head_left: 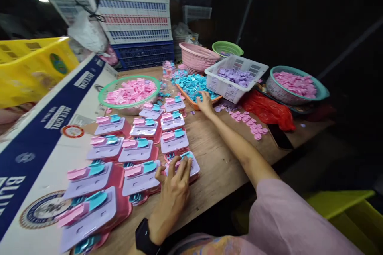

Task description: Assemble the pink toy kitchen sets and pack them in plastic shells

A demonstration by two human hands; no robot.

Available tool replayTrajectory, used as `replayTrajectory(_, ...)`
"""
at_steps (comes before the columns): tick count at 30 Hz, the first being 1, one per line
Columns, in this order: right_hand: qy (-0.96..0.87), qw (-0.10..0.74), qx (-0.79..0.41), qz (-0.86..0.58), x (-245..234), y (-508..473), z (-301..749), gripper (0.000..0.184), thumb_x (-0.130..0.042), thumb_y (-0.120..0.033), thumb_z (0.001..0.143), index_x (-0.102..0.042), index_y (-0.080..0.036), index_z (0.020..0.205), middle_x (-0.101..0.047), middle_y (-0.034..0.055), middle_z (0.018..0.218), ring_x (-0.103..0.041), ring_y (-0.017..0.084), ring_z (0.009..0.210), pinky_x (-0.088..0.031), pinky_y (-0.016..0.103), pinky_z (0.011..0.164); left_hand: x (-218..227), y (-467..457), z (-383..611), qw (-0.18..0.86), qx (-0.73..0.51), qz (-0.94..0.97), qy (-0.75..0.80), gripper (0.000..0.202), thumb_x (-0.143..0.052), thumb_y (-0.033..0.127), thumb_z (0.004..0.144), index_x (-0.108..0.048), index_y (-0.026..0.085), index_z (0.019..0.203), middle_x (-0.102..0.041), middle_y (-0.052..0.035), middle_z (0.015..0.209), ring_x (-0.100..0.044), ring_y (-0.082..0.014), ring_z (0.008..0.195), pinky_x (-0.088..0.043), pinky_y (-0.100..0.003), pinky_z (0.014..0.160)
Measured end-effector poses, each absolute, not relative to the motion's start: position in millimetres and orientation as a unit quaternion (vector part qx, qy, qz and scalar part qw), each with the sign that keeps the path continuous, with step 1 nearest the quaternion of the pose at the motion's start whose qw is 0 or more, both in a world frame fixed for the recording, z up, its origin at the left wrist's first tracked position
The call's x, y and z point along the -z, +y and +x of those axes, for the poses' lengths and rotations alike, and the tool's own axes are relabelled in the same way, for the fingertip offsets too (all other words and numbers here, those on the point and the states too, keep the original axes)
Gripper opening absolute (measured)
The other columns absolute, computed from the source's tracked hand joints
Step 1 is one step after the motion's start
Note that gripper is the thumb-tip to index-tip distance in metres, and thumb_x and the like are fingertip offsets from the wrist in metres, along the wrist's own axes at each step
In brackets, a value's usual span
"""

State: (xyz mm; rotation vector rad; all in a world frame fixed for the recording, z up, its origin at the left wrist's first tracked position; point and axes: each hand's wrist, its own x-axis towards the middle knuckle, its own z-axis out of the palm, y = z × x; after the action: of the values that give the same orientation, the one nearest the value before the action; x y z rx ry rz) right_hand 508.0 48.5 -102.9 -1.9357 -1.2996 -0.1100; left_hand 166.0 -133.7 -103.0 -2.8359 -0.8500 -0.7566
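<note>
My left hand (176, 185) rests with bent fingers on the nearest right lilac-topped plastic case (195, 166), gripping around its pink and blue top pieces, which are partly covered. Several similar cases (140, 148), pink below with pink and blue pieces on top, stand in rows to the left. My right hand (205, 103) is stretched to the near edge of an orange tray (191, 102) heaped with small blue plastic pieces (194, 85). Its fingers are apart, the tips at the blue pieces; nothing shows clearly between them.
A green-rimmed basket (103, 101) holds pink pieces; a white basket (235, 95) holds lilac ones. At right are a teal basket (321, 91), red plastic bag (269, 109), pink discs (254, 126) and phone (280, 137). A printed cardboard sheet (44, 143) borders the left.
</note>
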Motion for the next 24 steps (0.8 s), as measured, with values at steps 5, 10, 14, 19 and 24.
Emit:
replayTrajectory(5, -0.531, 0.431, 0.059, -0.727, 145, -53, 517, 0.025, -0.06, -0.02, 0.09, -0.069, -0.018, 0.112, -0.066, 0.0141, 0.118, -0.06, 0.027, 0.119, -0.047, 0.042, 0.111, 108, -132, 166, 0.024, 0.248, -0.929, -0.275, 0.059, -0.054, 0.001, 0.081, -0.065, 0.016, 0.138, -0.071, -0.0105, 0.134, -0.053, -0.0345, 0.126, -0.025, -0.055, 0.107)
replayTrajectory(10, -0.412, 0.47, 0.192, -0.756, 122, -119, 580, 0.018, -0.053, -0.026, 0.096, -0.068, -0.018, 0.104, -0.067, 0.0145, 0.109, -0.063, 0.027, 0.105, -0.052, 0.042, 0.099, 117, -127, 163, -0.004, 0.272, -0.925, -0.263, 0.054, -0.052, 0.004, 0.084, -0.067, 0.014, 0.135, -0.07, -0.0116, 0.134, -0.054, -0.034, 0.126, -0.029, -0.051, 0.104)
replayTrajectory(14, -0.359, 0.461, 0.304, -0.753, 54, -111, 642, 0.023, -0.048, -0.029, 0.1, -0.065, -0.019, 0.111, -0.063, 0.0161, 0.116, -0.057, 0.029, 0.118, -0.045, 0.046, 0.108, 127, -119, 161, 0.01, 0.272, -0.932, -0.24, 0.053, -0.057, 0.009, 0.083, -0.068, 0.018, 0.134, -0.071, -0.0097, 0.133, -0.054, -0.0326, 0.126, -0.03, -0.047, 0.103)
replayTrajectory(19, -0.41, 0.263, 0.163, -0.858, -27, -48, 698, 0.066, -0.077, -0.038, 0.086, -0.054, -0.015, 0.143, -0.046, 0.021, 0.147, -0.047, 0.037, 0.137, -0.039, 0.048, 0.116, 133, -112, 156, 0.047, 0.276, -0.934, -0.222, 0.055, -0.057, 0.011, 0.084, -0.066, 0.021, 0.138, -0.072, -0.0093, 0.128, -0.056, -0.0302, 0.124, -0.034, -0.043, 0.101)
replayTrajectory(24, -0.376, 0.056, -0.033, -0.925, -49, 13, 717, 0.119, -0.095, -0.051, 0.062, -0.036, -0.023, 0.161, -0.033, 0.0221, 0.161, -0.04, 0.045, 0.145, -0.039, 0.058, 0.115, 140, -110, 153, 0.061, 0.289, -0.928, -0.229, 0.05, -0.061, 0.016, 0.085, -0.069, 0.024, 0.134, -0.074, -0.0054, 0.126, -0.058, -0.0279, 0.123, -0.037, -0.04, 0.091)
